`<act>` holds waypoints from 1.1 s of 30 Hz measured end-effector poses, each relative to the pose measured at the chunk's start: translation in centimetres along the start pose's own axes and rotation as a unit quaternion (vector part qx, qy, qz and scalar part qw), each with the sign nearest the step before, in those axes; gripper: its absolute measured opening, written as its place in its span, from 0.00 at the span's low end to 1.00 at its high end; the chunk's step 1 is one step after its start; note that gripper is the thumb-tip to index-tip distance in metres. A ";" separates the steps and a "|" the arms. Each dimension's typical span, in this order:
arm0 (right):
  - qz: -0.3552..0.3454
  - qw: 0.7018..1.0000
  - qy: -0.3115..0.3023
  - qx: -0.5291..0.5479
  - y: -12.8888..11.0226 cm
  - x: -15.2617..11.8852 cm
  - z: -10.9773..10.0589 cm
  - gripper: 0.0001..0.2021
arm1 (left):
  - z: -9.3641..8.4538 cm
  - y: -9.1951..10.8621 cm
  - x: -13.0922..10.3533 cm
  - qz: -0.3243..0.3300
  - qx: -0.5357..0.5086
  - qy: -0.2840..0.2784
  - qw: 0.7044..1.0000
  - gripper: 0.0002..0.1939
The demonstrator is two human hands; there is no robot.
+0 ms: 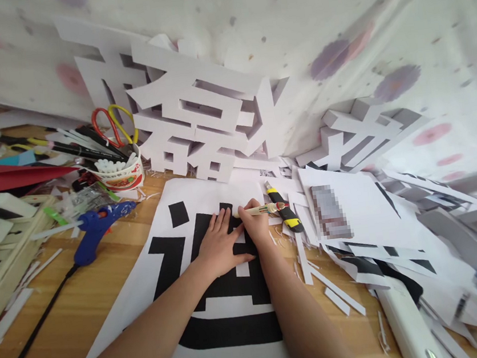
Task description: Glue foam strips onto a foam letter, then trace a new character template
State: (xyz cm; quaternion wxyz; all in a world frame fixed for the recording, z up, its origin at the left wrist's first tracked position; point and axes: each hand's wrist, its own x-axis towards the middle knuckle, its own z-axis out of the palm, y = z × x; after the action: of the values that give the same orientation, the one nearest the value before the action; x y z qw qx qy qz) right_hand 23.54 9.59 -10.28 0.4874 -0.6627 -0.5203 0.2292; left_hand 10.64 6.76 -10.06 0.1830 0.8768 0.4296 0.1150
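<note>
A white sheet (119, 307) lies on the wooden table, with a large black printed character (230, 329) on it. Spread flat over the character's upper part is my left hand (224, 244), fingers apart and holding nothing. Just to its right, my right hand (255, 223) is closed around a pale pen (263, 209), its tip near the top of the black shape and its other end pointing right. A black and yellow utility knife (286, 211) lies beside the right hand, partly behind the pen.
White cut-out characters (196, 109) lean at the back, with a cup (121, 175) of pens and scissors (117, 124) to their left. A blue glue gun (93, 233) lies at left. Paper strips (337, 288), stacked sheets (365, 199) and a white device (409, 320) are at right.
</note>
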 end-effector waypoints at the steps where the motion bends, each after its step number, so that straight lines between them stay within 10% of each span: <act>1: 0.000 1.000 -0.001 0.001 0.0 0.0 0.0 0.10 | 0.0 -0.1 0.0 0.003 -0.003 0.003 1.000 0.42; 23: 0.012 1.000 0.003 -0.002 -1.2 -0.2 -0.3 0.10 | -0.3 0.2 -0.1 0.002 0.011 -0.006 1.000 0.39; 33: 0.039 0.987 0.047 0.151 -0.3 0.3 -1.1 0.12 | -0.7 -0.3 0.0 0.003 -0.010 -0.045 0.999 0.53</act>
State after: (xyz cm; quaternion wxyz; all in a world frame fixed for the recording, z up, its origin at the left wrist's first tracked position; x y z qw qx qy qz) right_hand 24.38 9.40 -9.55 0.5965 -0.6115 -0.4296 0.2928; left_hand 10.22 7.07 -9.58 0.2103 0.8805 0.4173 0.0799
